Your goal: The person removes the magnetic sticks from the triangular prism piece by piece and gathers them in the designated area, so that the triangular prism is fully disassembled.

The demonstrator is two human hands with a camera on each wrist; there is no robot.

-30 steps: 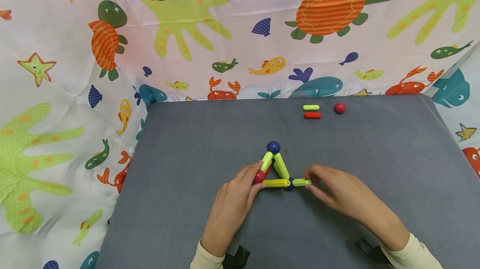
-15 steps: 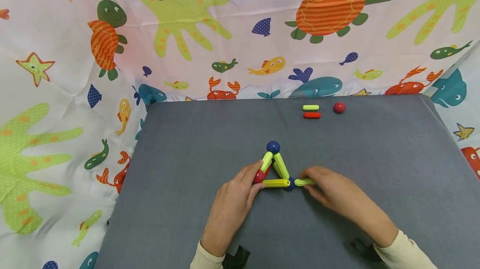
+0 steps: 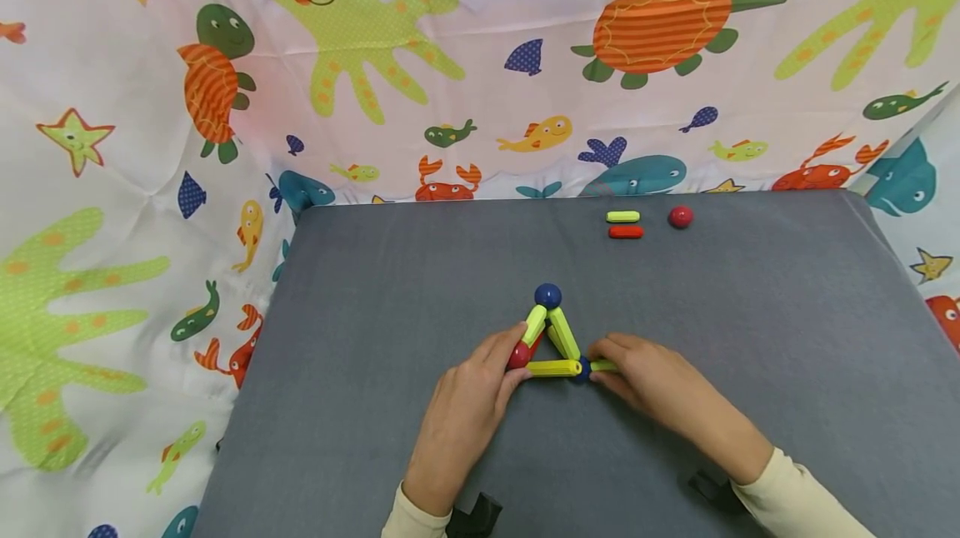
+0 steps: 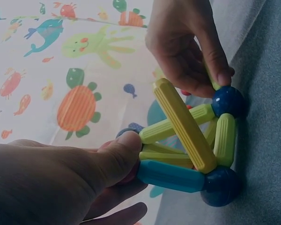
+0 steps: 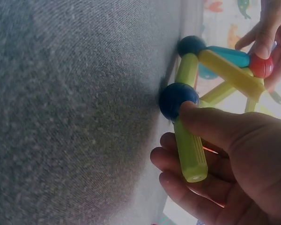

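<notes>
A frame of magnetic sticks and balls stands on the grey table; its yellow stick [image 4: 185, 126] and teal stick [image 4: 171, 176] show in the left wrist view. At its left corner, my left hand [image 3: 461, 413] pinches a red ball [image 5: 261, 65] between thumb and finger. A dark blue ball [image 3: 548, 296] sits at the far corner. Over on the right corner, my right hand [image 3: 667, 380] pinches another blue ball [image 5: 178, 101], the thumb at the join with a light green stick [image 5: 191, 150]. That stick runs back inside the hand, its far end joined to nothing.
Toward the back of the table [image 3: 375, 313] lie a loose light green stick [image 3: 622, 216], a red stick [image 3: 626, 231] and a red ball [image 3: 681, 216]. A cloth printed with sea animals [image 3: 480, 63] hangs along the back and left sides.
My right hand has slid left along the light green stick, from its outer end up to the blue ball. The left hand keeps its hold on the red ball.
</notes>
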